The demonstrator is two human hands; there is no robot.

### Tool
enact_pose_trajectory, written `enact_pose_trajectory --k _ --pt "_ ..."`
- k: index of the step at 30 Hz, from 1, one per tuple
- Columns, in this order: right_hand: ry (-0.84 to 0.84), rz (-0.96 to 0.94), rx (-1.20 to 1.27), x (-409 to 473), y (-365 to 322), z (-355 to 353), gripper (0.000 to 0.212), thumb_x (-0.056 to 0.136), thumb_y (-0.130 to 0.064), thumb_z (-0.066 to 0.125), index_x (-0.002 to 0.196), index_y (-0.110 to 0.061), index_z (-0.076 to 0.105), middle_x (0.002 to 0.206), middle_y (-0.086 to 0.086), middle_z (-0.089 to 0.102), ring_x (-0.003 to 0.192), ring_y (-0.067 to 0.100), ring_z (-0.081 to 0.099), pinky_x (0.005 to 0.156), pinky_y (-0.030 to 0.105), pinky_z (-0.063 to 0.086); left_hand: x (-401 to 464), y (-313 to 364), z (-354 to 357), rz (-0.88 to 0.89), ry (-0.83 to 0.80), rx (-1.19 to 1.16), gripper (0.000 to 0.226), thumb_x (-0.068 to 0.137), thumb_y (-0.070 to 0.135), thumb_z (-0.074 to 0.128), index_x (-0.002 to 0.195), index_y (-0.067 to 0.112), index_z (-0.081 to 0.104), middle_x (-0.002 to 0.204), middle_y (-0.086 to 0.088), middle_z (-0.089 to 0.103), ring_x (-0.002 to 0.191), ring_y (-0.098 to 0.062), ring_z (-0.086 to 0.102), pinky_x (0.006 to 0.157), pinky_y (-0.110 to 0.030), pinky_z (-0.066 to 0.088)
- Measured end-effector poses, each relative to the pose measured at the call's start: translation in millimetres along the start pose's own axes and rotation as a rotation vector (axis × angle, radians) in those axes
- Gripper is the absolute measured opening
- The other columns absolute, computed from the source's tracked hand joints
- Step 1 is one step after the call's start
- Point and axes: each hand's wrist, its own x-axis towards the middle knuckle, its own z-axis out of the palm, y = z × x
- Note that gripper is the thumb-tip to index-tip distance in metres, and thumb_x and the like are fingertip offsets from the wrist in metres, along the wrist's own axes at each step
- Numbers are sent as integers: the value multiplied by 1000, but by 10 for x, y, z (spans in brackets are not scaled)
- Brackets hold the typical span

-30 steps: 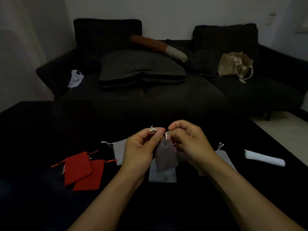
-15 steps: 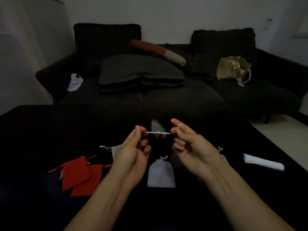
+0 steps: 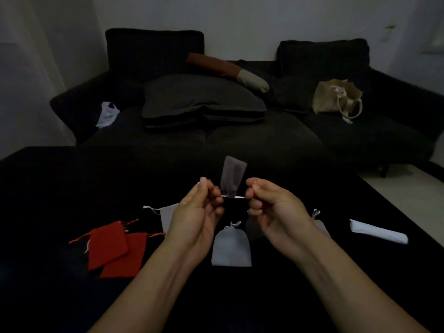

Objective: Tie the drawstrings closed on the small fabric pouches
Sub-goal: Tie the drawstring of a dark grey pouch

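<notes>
A white drawstring [image 3: 234,197] is pinched at each end and held taut between the left hand [image 3: 194,215] and the right hand [image 3: 274,210], the fingers of both curled around it. A small grey pouch [image 3: 232,177] is held up by this string, its body standing above it, over the dark worktop [image 3: 48,188]. Below the hands, a pale grey pouch [image 3: 231,246] is laid flat on the worktop; two more grey ones are partly hidden behind the hands. Two red pouches [image 3: 113,248] are overlapped at the left. A white roll [image 3: 378,231] is seen at the right.
</notes>
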Motion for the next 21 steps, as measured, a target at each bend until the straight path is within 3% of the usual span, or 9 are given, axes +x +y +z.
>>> enact_pose_trajectory --k 5,7,11,13,15,16,18,21 --pt "-95 11 -59 -25 -38 0 15 99 -11 44 95 -12 58 69 3 53 57 12 50 51 24 44 -10 14 -78 -11 -60 162 30 100 31 46 81 21 66 90 3 75 68 -3 64 66 -23 46" --pt "-95 -18 -104 -22 -16 0 12 97 -9 49 98 -9 61 68 3 54 58 13 52 53 25 47 -30 2 -56 4 -59 221 28 100 29 47 86 19 68 91 3 76 65 0 64 66 -23 45" --pt "-48 -233 -626 -24 -26 -79 22 83 1 71 102 -10 72 70 4 60 62 13 59 62 21 54 -46 4 -31 144 -8 368 16 94 17 58 94 11 73 86 -1 77 66 -1 65 62 -19 49" --pt "-22 -344 -897 -13 -11 -121 22 79 -4 77 98 -17 75 74 0 63 62 12 61 66 23 56 -59 9 -40 250 -9 432 16 93 12 59 95 5 73 85 -5 76 71 -4 69 60 -14 51" --pt "3 -425 -1139 -2 23 -149 8 80 -16 78 84 -23 77 78 -2 64 65 11 63 66 27 56 -68 14 -55 316 -20 489 18 94 12 57 96 4 73 87 -8 76 76 -8 72 63 -13 51" --pt "-12 -417 -1183 -5 37 -147 6 82 -22 76 77 -23 76 76 0 64 64 10 62 65 28 55 -70 15 -64 323 -26 514 20 96 14 55 95 5 73 88 -8 75 79 -10 72 65 -13 52" --pt "-79 -352 -1076 -5 53 -137 21 89 -25 69 70 -16 71 71 6 66 61 12 60 62 31 50 -47 1 -98 320 -9 567 21 98 16 53 94 10 73 87 -4 75 77 -9 70 63 -13 50" --pt "-129 -299 -969 -7 4 -117 28 94 -19 62 70 -5 65 68 3 63 58 7 57 57 23 44 9 6 -169 302 70 610 16 96 10 57 103 16 70 90 1 73 78 -9 67 60 -14 50"
